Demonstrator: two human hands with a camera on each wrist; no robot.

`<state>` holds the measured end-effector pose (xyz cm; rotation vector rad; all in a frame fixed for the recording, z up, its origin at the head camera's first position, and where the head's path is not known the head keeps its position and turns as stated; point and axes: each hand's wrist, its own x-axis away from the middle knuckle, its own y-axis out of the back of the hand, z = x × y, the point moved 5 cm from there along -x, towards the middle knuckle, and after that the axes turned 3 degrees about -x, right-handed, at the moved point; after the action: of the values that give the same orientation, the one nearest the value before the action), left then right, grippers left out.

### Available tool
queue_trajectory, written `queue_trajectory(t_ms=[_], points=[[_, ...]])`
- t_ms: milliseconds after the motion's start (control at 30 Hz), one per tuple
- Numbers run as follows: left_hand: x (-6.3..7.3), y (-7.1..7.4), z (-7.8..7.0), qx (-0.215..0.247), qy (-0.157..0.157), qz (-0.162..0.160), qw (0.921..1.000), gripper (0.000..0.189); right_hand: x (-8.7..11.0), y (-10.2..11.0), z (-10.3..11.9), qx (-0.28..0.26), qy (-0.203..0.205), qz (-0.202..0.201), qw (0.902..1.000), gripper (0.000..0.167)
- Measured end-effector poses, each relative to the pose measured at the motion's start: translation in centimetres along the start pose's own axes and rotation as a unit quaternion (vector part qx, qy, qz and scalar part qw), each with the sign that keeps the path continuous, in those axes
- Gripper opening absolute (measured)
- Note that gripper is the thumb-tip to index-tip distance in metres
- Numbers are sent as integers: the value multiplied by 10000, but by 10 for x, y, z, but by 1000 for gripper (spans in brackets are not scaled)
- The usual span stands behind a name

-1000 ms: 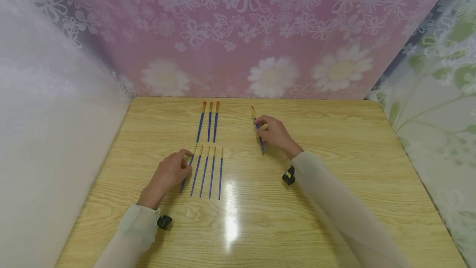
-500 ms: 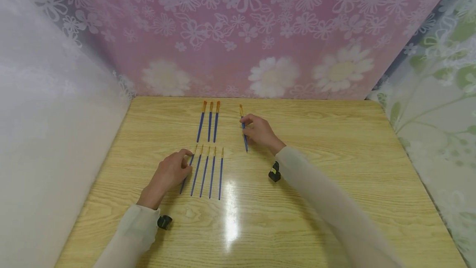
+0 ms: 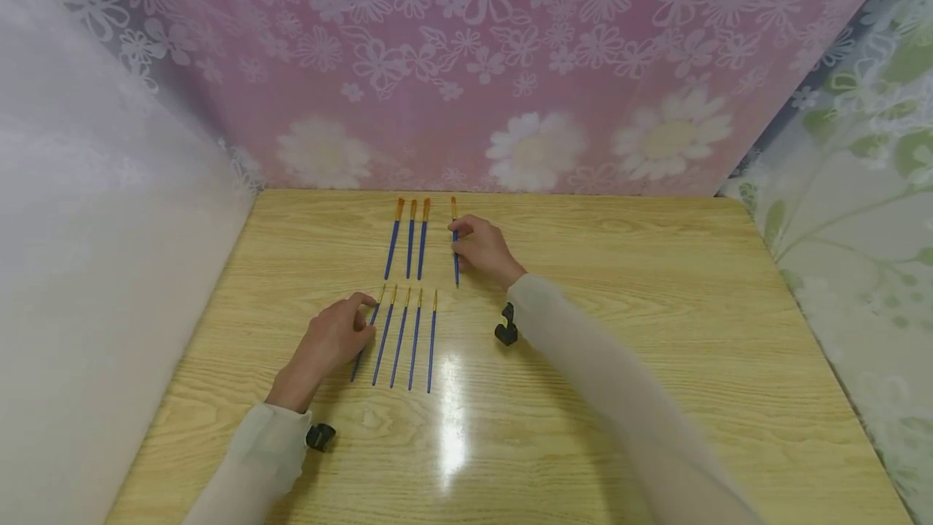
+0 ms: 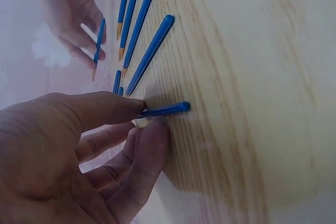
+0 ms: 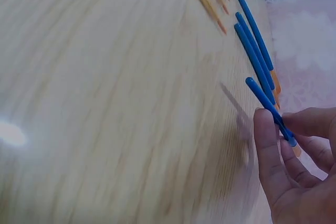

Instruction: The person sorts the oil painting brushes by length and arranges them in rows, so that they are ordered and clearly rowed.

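In the head view my right hand (image 3: 483,248) pinches a slim blue-handled paintbrush (image 3: 457,270) between thumb and fingers. Its orange bristles point to the far edge, and in the right wrist view a shadow falls on the wood beside its handle. Just left of it lie three wider paintbrushes (image 3: 411,249), side by side. My left hand (image 3: 337,335) pinches the leftmost paintbrush (image 4: 170,109) of the nearer row, whose butt end sticks out past the thumb in the left wrist view. Several thin paintbrushes (image 3: 415,351) make up the rest of that row, tips facing away.
All the brushes are on a light wood-grain table (image 3: 656,282). A pink floral curtain (image 3: 452,104) hangs behind its far edge, with pale sheeting (image 3: 95,225) on the left and leaf-patterned cloth (image 3: 860,209) on the right. Bright glare (image 3: 453,428) shows near the middle front.
My right hand has moved left with its paintbrush, close to the three wider ones, and the brush has turned more upright in the head view. My left hand has stayed in place.
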<state>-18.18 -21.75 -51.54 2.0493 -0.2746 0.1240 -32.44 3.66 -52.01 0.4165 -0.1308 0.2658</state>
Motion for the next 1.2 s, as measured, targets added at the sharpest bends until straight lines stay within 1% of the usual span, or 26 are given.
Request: queue_trajectory(t_ms=[133, 300, 400, 700, 900, 1200], points=[[0, 1, 1, 16, -32, -13, 10000, 43, -6, -10, 6, 27, 41, -26, 10000, 36], [1, 2, 1, 24, -38, -20, 10000, 43, -11, -21, 8, 48, -71, 17, 10000, 35], [2, 2, 0, 34, -29, -26, 10000, 43, -13, -25, 10, 82, -63, -13, 9999, 34], [3, 3, -1, 100, -39, -24, 9999, 43, -16, -30, 18, 575, 169, -83, 9982, 33], [1, 2, 0, 87, -63, -60, 9999, 43, -17, -33, 18, 946, 199, -57, 9953, 33], [0, 2, 2, 88, -30, -53, 9999, 44, -19, -36, 16, 986, 285, -92, 9947, 31]])
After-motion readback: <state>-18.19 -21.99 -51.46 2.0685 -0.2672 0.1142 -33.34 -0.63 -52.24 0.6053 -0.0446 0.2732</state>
